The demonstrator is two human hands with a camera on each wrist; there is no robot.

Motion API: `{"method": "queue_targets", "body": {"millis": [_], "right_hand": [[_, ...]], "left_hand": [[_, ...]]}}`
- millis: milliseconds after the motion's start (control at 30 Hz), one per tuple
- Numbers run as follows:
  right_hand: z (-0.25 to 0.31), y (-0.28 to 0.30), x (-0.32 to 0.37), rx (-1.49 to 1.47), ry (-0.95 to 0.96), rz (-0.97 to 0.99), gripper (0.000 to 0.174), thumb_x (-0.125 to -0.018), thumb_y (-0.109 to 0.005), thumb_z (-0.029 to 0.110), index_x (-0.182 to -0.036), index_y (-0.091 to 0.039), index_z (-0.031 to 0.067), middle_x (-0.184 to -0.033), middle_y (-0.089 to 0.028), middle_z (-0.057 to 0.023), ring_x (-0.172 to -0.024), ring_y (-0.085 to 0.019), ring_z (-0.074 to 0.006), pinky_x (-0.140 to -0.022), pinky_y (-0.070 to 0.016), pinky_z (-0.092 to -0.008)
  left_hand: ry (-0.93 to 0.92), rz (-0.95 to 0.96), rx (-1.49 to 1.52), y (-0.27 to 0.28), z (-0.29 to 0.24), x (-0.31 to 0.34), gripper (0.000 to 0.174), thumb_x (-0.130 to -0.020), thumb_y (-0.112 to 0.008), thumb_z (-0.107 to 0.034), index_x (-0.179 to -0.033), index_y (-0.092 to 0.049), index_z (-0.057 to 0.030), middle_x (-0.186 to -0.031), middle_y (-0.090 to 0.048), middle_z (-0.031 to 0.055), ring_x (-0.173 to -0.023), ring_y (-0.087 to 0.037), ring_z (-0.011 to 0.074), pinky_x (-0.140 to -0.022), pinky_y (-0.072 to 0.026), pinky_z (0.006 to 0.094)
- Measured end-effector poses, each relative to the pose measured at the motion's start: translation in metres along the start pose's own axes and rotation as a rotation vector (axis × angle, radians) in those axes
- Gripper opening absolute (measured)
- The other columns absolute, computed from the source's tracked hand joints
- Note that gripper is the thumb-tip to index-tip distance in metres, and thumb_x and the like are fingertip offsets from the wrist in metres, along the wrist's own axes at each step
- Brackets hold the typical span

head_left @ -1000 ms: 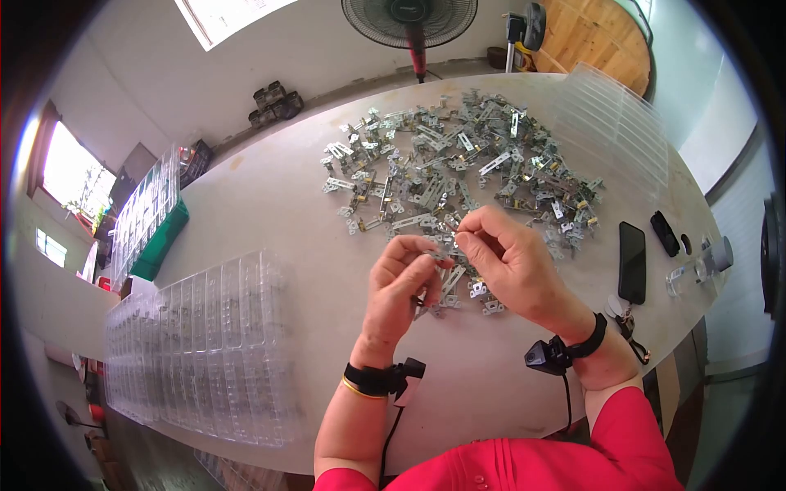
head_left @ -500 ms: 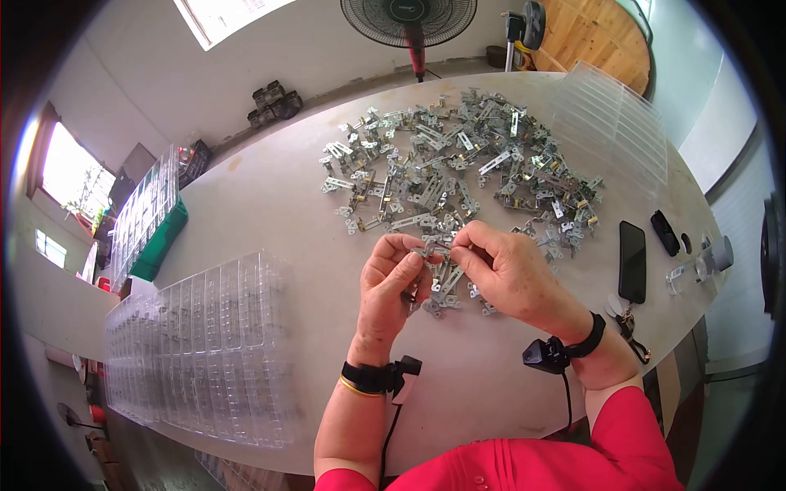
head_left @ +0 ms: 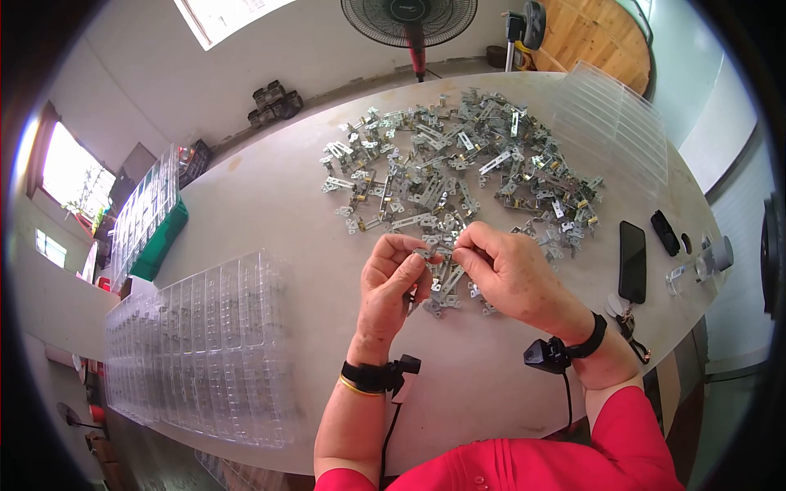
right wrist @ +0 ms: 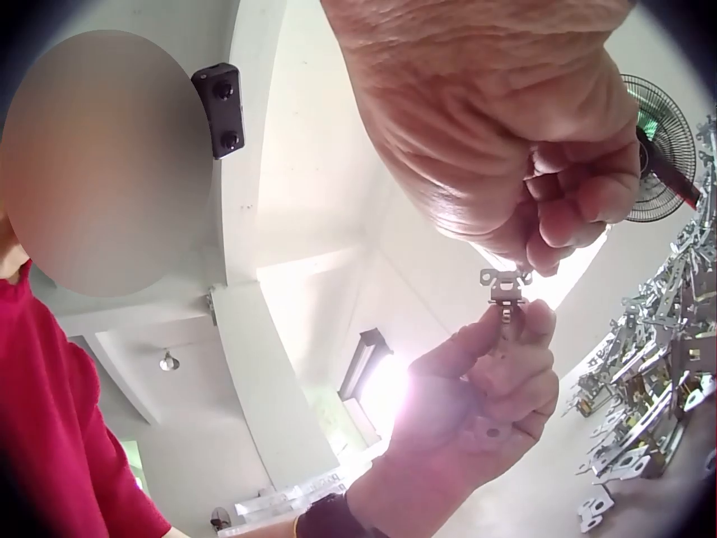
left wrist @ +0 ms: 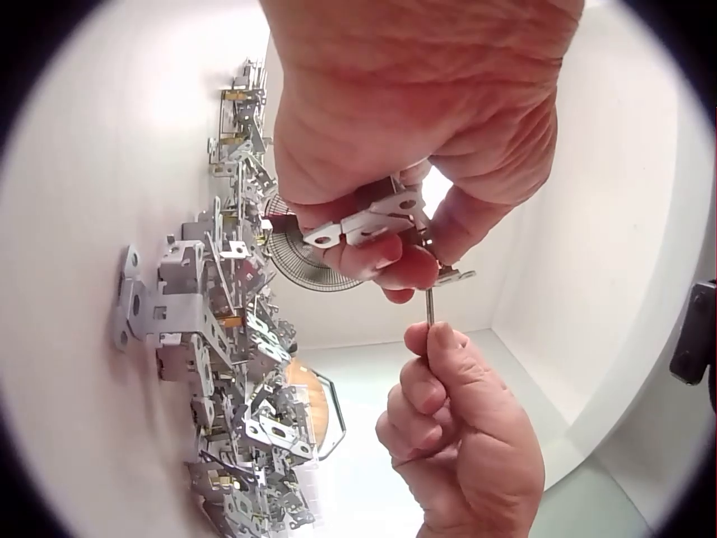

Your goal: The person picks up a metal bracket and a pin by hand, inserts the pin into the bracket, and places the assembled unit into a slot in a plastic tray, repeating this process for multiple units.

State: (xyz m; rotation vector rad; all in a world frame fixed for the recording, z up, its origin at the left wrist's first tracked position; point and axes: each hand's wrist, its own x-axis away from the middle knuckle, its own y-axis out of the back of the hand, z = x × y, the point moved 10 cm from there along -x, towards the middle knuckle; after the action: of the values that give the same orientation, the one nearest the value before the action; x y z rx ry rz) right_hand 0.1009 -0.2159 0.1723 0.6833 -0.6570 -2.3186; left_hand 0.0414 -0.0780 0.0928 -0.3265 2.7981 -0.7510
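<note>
The left hand (head_left: 383, 286) grips a small silver metal bracket (left wrist: 381, 219), its fingers curled round it. In the left wrist view the right hand (left wrist: 465, 432) pinches a thin metal pin (left wrist: 430, 308) between thumb and forefinger, the pin's far end at the bracket. The right wrist view shows the bracket's holed end plate (right wrist: 506, 283) standing up from the left hand (right wrist: 476, 392), just below the right hand's (right wrist: 560, 191) fingertips. Both hands are above the near edge of a heap of similar metal parts (head_left: 434, 188).
Clear plastic trays (head_left: 205, 352) lie at the left, another clear tray (head_left: 614, 123) at the back right. A green box (head_left: 161, 241) stands at the far left. A black phone (head_left: 632, 262), keys (head_left: 626, 323) and a small clear bottle (head_left: 696, 268) lie at the right.
Both hands have moved slightly left since a second ago, and the right hand has come down a little, level with the bracket. Over the last half second they have barely moved.
</note>
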Motion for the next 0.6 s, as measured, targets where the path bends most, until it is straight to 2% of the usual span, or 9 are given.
{"method": "queue_targets", "body": {"millis": [33, 100, 167, 333, 400, 433, 500, 533, 600], "right_hand": [[0.001, 0.001, 0.000, 0.000, 0.000, 0.000, 0.008, -0.096, -0.065, 0.011, -0.095, -0.062, 0.0033, -0.066, -0.061, -0.0113, -0.055, -0.057, -0.0212, -0.054, -0.0430, -0.0349], [0.000, -0.001, -0.001, 0.008, -0.046, 0.048, 0.011, -0.096, -0.062, 0.013, -0.093, -0.060, 0.0030, -0.074, -0.065, -0.0183, -0.068, -0.064, -0.0384, -0.059, -0.0467, -0.0454], [0.001, 0.000, -0.001, 0.006, -0.035, 0.047, 0.011, -0.096, -0.062, 0.013, -0.094, -0.060, 0.0027, -0.075, -0.065, -0.0191, -0.069, -0.065, -0.0388, -0.060, -0.0470, -0.0454], [-0.003, -0.002, -0.001, -0.044, -0.064, 0.055, 0.011, -0.098, -0.059, 0.012, -0.100, -0.060, 0.0016, -0.077, -0.066, -0.0200, -0.072, -0.066, -0.0383, -0.063, -0.0493, -0.0446], [-0.015, -0.010, 0.000, -0.175, -0.174, 0.113, 0.014, -0.101, -0.054, 0.013, -0.108, -0.059, 0.0015, -0.078, -0.068, -0.0162, -0.072, -0.068, -0.0299, -0.065, -0.0520, -0.0400], [-0.018, -0.010, -0.001, -0.175, -0.175, 0.113, 0.014, -0.101, -0.054, 0.013, -0.108, -0.059, 0.0015, -0.078, -0.068, -0.0162, -0.072, -0.068, -0.0299, -0.065, -0.0520, -0.0400], [-0.029, -0.025, 0.001, -0.389, -0.278, 0.223, 0.020, -0.105, -0.051, 0.018, -0.115, -0.059, 0.0026, -0.080, -0.067, -0.0086, -0.073, -0.066, -0.0170, -0.065, -0.0531, -0.0330], [-0.029, -0.023, 0.000, -0.389, -0.278, 0.225, 0.020, -0.105, -0.051, 0.018, -0.115, -0.059, 0.0026, -0.080, -0.067, -0.0086, -0.073, -0.066, -0.0170, -0.065, -0.0531, -0.0330], [-0.030, -0.027, 0.001, -0.475, -0.337, 0.270, 0.022, -0.107, -0.051, 0.022, -0.116, -0.060, 0.0041, -0.082, -0.064, -0.0023, -0.074, -0.061, -0.0090, -0.064, -0.0517, -0.0274]], "left_hand": [[0.000, -0.002, -0.011, 0.000, 0.000, 0.000, 0.018, -0.099, -0.062, -0.013, -0.112, -0.056, -0.0029, -0.097, -0.070, 0.0153, -0.055, -0.049, 0.0100, -0.048, -0.0373, 0.0223], [0.006, 0.001, -0.017, 0.000, 0.000, 0.000, 0.017, -0.099, -0.063, -0.012, -0.112, -0.056, -0.0027, -0.097, -0.070, 0.0150, -0.056, -0.050, 0.0097, -0.048, -0.0375, 0.0223], [0.012, 0.004, -0.024, -0.001, 0.001, 0.001, 0.017, -0.099, -0.063, -0.012, -0.112, -0.056, -0.0025, -0.098, -0.070, 0.0148, -0.056, -0.050, 0.0095, -0.048, -0.0377, 0.0222], [0.081, -0.004, -0.161, -0.006, 0.007, 0.005, 0.021, -0.097, -0.067, -0.007, -0.114, -0.056, -0.0025, -0.095, -0.066, 0.0023, -0.067, -0.056, 0.0062, -0.059, -0.0447, 0.0208], [0.076, -0.005, -0.206, -0.010, 0.005, 0.005, 0.021, -0.097, -0.067, -0.006, -0.114, -0.056, -0.0026, -0.094, -0.065, 0.0014, -0.070, -0.056, 0.0057, -0.060, -0.0453, 0.0208], [0.071, -0.005, -0.252, -0.012, 0.004, 0.006, 0.022, -0.096, -0.067, -0.004, -0.115, -0.055, -0.0027, -0.094, -0.064, 0.0005, -0.073, -0.057, 0.0052, -0.061, -0.0460, 0.0208], [0.052, -0.002, -0.274, -0.014, 0.002, 0.006, 0.023, -0.096, -0.067, -0.004, -0.115, -0.054, -0.0027, -0.095, -0.064, 0.0006, -0.076, -0.057, 0.0048, -0.064, -0.0467, 0.0207], [0.031, 0.001, -0.297, -0.015, 0.000, 0.006, 0.024, -0.096, -0.066, -0.003, -0.116, -0.053, -0.0028, -0.097, -0.064, 0.0007, -0.079, -0.058, 0.0044, -0.066, -0.0473, 0.0205], [0.029, 0.008, -0.310, -0.018, -0.002, 0.007, 0.025, -0.096, -0.066, -0.003, -0.116, -0.052, -0.0032, -0.098, -0.063, 0.0005, -0.081, -0.058, 0.0043, -0.068, -0.0476, 0.0201]]}}
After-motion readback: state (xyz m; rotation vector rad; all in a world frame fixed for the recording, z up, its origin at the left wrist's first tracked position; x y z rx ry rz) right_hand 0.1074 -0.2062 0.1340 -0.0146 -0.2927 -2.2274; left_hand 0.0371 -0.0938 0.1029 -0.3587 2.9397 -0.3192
